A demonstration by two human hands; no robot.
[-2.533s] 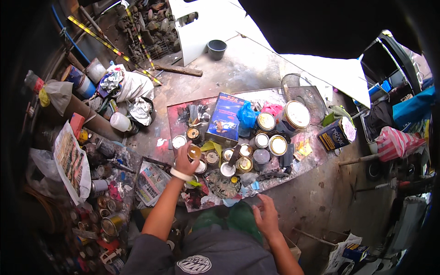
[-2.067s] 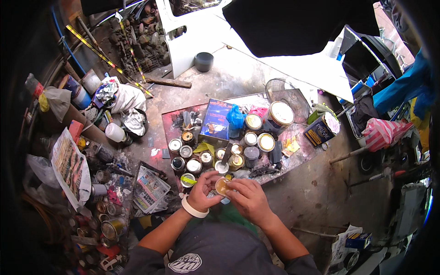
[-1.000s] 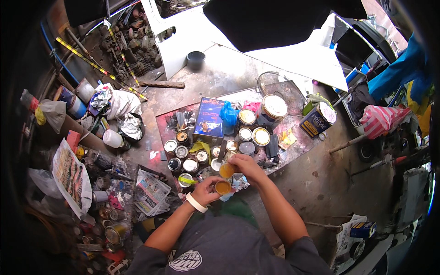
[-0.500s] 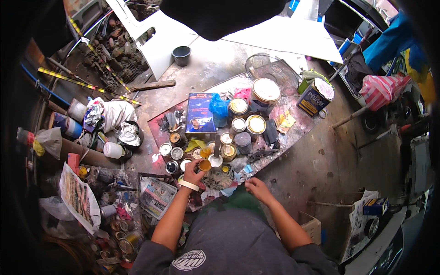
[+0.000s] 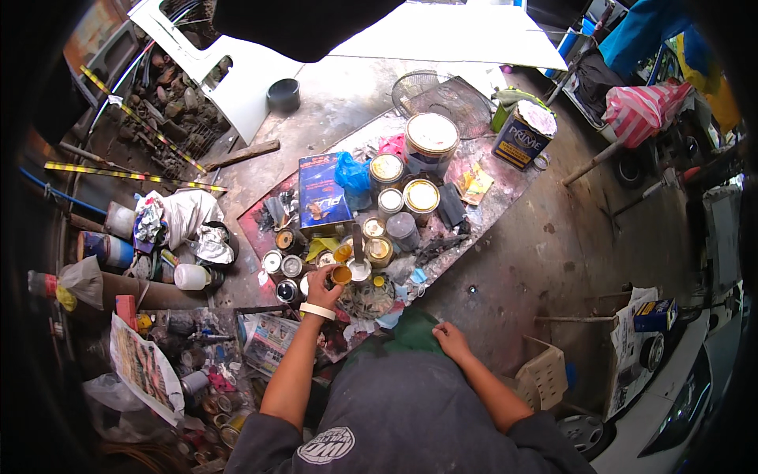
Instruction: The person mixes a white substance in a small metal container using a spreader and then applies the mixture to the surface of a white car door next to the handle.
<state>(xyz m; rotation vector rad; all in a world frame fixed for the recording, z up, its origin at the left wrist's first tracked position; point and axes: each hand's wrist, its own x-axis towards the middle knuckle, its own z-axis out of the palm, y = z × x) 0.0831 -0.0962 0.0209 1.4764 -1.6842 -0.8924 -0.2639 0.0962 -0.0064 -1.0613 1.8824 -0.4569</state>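
Observation:
My left hand (image 5: 321, 287), a white band around its wrist, is closed around a small cup (image 5: 341, 274) with amber-brown contents. The cup is held over the near edge of a cluster of paint cans. Just beside it stand an open white can (image 5: 360, 270) with a flat stirring stick (image 5: 358, 243) upright in it and a jar of yellow-orange liquid (image 5: 343, 253). My right hand (image 5: 452, 340) is at my green-clad thigh (image 5: 412, 332), away from the cans, its fingers curled together with nothing visible in them.
Past the cluster are a blue rectangular tin (image 5: 324, 189), a blue plastic bag (image 5: 353, 172), a large round can (image 5: 432, 134) and a wire fan guard (image 5: 442, 103). Crumpled newspaper (image 5: 268, 342) and jars lie to the left. A beige crate (image 5: 542, 373) and a car (image 5: 679, 395) are at right.
My right hand has drawn back from the edge of the paint-stained board to my thigh. The left still holds the cup. The whole view has shifted, moving the scene leftward.

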